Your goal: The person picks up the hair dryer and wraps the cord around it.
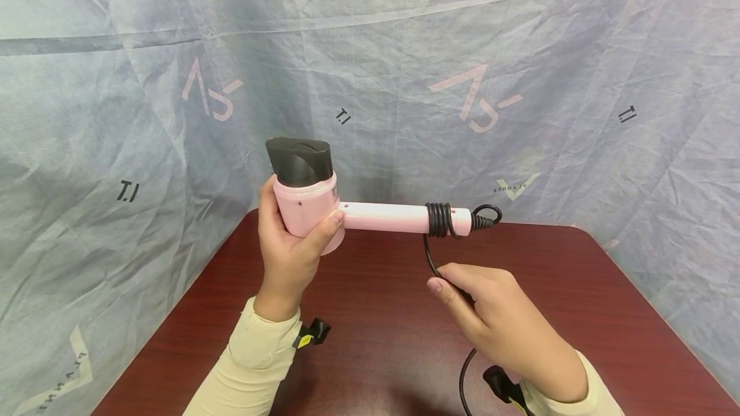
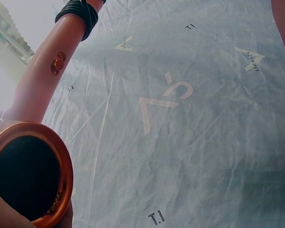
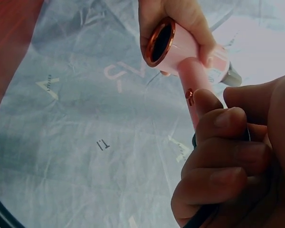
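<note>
A pink hair dryer [image 1: 384,217] with a black nozzle [image 1: 300,160] is held up above the table, its handle pointing right. My left hand [image 1: 289,252] grips it round the barrel, thumb across the front near the handle. Several turns of black cord [image 1: 439,219] are wound round the handle's end. Below them my right hand [image 1: 497,313] pinches the cord between thumb and curled fingers, and the loose part hangs down beneath. In the left wrist view the copper-coloured rim [image 2: 69,175] of the dryer's rear shows, with a copper switch [image 2: 58,64] on the handle.
A dark red-brown table [image 1: 370,313] lies below both hands. Grey-blue printed sheeting [image 1: 393,82] hangs behind it and along both sides. Each wrist wears a small black camera, such as the left wrist camera [image 1: 317,331].
</note>
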`<state>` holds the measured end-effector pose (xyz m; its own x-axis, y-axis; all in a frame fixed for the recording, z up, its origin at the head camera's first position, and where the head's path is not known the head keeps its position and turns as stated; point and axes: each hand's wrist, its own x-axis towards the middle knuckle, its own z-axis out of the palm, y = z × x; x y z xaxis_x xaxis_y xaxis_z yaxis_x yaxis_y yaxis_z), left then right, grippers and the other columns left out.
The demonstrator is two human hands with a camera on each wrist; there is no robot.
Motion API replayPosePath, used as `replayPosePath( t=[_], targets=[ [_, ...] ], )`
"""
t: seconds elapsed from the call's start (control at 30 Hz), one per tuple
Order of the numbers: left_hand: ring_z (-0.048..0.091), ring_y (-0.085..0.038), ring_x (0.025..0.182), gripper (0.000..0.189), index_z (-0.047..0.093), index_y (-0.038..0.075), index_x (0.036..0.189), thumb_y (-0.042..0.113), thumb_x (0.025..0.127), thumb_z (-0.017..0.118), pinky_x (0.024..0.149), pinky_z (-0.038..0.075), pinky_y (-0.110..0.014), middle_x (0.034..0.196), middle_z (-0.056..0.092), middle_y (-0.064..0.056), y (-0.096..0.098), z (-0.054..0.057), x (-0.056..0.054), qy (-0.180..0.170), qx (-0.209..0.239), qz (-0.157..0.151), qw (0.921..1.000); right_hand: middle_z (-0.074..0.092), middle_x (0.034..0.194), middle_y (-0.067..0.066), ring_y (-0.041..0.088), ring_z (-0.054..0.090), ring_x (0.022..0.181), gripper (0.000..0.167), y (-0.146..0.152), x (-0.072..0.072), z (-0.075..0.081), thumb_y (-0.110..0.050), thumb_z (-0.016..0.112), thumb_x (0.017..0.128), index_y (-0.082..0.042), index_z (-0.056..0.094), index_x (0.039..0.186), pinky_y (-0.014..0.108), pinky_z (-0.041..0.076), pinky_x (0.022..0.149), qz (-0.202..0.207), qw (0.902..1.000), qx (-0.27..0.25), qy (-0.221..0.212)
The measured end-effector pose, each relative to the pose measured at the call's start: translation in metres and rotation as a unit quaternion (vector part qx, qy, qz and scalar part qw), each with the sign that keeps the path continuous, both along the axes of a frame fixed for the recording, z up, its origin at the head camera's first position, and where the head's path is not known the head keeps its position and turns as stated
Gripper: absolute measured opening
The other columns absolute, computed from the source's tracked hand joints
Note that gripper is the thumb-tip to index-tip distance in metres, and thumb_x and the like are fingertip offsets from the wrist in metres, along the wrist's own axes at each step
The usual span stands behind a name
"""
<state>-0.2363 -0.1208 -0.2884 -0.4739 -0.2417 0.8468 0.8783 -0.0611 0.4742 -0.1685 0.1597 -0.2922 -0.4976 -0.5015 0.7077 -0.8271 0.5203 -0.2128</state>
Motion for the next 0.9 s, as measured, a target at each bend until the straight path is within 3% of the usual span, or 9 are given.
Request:
replayPosePath(
  t=[0.3,0.43,0.6,0.8,0.9],
  targets=[
    [0.063,-0.032,0.103,0.082,0.047,0.000,0.143,-0.009,0.069,0.083,0.089,0.056,-0.035,0.125,0.061,-0.017,-0.002,-0.003,-0.003,0.005,-0.005,0.024,0.9997,0.034,0.069,-0.015,-0.007,0.030,0.063,0.027,0.002,0.003,0.003,-0.007,0.070,0.097,-0.026,0.055,0.085,0.006,0.026,0.057,0.009,0.9999,-0.001,0.006],
    [0.063,-0.033,0.102,0.082,0.047,0.000,0.143,-0.010,0.069,0.083,0.088,0.056,-0.036,0.124,0.061,-0.017,-0.002,-0.002,-0.003,0.006,-0.005,0.018,0.9998,0.036,0.069,-0.016,-0.007,0.032,0.063,0.026,0.004,0.004,0.003,-0.005,0.070,0.096,-0.027,0.058,0.089,0.005,0.027,0.056,0.013,0.9998,-0.005,0.013],
    [0.063,-0.032,0.101,0.081,0.047,-0.001,0.142,-0.011,0.070,0.082,0.087,0.057,-0.035,0.124,0.062,-0.017,0.001,0.003,0.003,0.007,-0.008,0.014,0.9998,0.037,0.069,-0.016,-0.008,0.033,0.064,0.026,0.005,0.005,0.004,-0.003,0.070,0.094,-0.026,0.059,0.090,0.005,0.028,0.057,0.019,0.9994,-0.011,0.028],
    [0.062,-0.026,0.100,0.079,0.044,-0.010,0.140,-0.013,0.070,0.080,0.086,0.056,-0.032,0.121,0.062,-0.013,0.006,0.012,0.016,0.007,-0.019,0.028,0.9994,0.040,0.070,-0.017,-0.008,0.036,0.063,0.025,0.007,0.007,0.005,-0.002,0.069,0.095,-0.026,0.062,0.095,0.006,0.031,0.058,0.011,0.9997,-0.010,0.018],
    [0.063,-0.024,0.099,0.079,0.046,-0.009,0.139,-0.011,0.069,0.082,0.086,0.055,-0.031,0.120,0.063,-0.011,0.006,0.012,0.015,0.000,-0.027,0.042,0.9987,0.042,0.071,-0.018,-0.007,0.037,0.063,0.025,0.009,0.008,0.006,-0.003,0.069,0.095,-0.027,0.064,0.097,0.006,0.033,0.058,0.004,0.9999,-0.010,0.011]
  ],
)
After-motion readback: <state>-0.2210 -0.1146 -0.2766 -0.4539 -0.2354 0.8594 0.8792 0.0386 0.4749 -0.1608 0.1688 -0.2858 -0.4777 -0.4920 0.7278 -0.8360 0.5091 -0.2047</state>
